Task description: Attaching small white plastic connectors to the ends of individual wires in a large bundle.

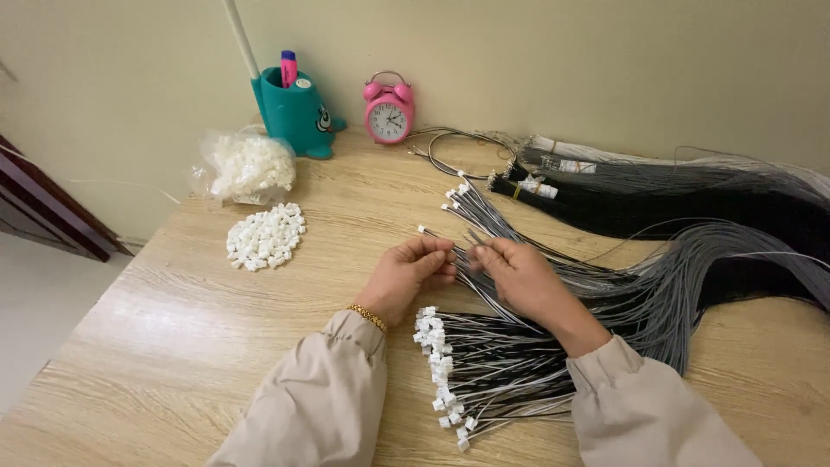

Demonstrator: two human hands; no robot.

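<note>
My left hand (pixel 406 275) and my right hand (pixel 519 275) meet over the middle of a wooden table (pixel 173 346). Both pinch the ends of thin black and white wires (pixel 471 246); one white-tipped wire end sticks out to the left of my left fingers. A fan of loose wires with small white tips (pixel 471 203) lies just beyond my hands. Below my hands lies a pile of wires with white plastic connectors on their ends (pixel 441 372). A heap of loose white connectors (pixel 265 235) sits to the left.
A clear bag of white connectors (pixel 246 164) lies at the back left, beside a teal pen holder (pixel 296 112) and a pink alarm clock (pixel 388 112). Long bundles of black and grey wires (pixel 692 207) cover the right side. The table's left edge drops to the floor.
</note>
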